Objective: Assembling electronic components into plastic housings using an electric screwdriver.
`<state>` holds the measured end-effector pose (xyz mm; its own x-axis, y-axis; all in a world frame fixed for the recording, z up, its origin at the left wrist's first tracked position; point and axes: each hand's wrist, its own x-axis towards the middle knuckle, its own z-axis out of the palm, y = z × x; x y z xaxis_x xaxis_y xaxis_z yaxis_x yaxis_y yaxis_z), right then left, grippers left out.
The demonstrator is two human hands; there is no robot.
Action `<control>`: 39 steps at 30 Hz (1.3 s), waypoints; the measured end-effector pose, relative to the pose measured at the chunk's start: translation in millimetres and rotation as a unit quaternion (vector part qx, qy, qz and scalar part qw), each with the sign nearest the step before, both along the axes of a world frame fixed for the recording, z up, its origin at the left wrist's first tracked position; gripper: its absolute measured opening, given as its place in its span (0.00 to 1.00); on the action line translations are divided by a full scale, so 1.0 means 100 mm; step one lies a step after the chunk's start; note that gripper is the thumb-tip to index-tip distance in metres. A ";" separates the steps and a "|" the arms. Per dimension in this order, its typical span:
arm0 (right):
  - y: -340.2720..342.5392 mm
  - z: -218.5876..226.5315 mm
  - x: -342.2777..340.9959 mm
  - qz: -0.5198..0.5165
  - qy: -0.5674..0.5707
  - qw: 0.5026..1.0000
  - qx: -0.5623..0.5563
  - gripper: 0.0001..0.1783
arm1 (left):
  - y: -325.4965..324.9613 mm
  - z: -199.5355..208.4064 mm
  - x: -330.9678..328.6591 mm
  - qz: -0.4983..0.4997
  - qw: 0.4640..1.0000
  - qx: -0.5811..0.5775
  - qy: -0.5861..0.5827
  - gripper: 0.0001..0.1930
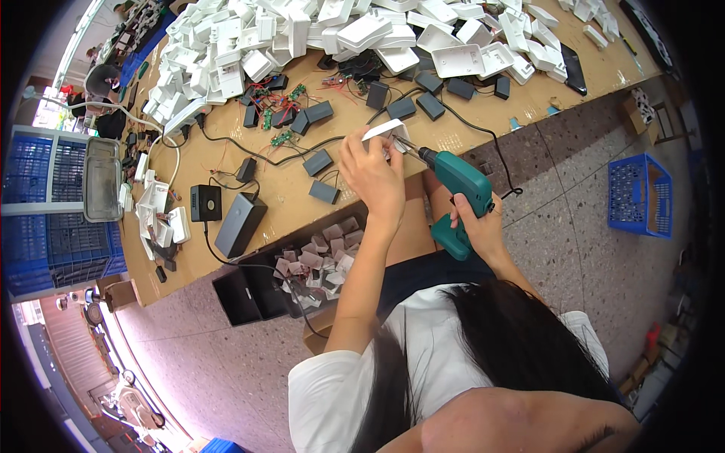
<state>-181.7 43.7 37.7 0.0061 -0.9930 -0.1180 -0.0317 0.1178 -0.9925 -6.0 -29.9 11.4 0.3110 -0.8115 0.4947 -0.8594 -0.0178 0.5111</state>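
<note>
Just above frame center, left hand [374, 172] pinches white casing [384, 130] near the front edge of the table [291, 219], probably bracing it; right of center, right hand [479, 220] grips green power drill [462, 178], slanted seemingly so its bit [411, 148] meets the casing.

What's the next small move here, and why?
Probably line the green power drill up squarely with the white casing before squeezing the trigger. The left hand holds the casing up, the right hand grips the drill, and the drill points at the casing; whether they touch is too small to tell.
</note>
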 end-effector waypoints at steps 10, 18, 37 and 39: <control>0.02 -0.11 0.02 0.005 0.000 1.000 0.000 0.10 | 0.00 -0.02 0.05 -0.008 1.000 -0.003 0.007 0.05; 0.01 -0.13 0.03 -0.002 0.005 1.000 0.004 0.11 | -0.02 -0.04 0.04 0.000 1.000 -0.012 0.003 0.05; 0.09 -0.12 0.14 -0.002 -0.018 1.000 0.018 0.14 | 0.06 -0.03 0.14 0.002 1.000 -0.009 0.003 0.04; 0.11 -0.14 0.15 -0.003 -0.013 1.000 0.024 0.14 | 0.07 -0.02 0.15 0.002 1.000 -0.010 0.005 0.04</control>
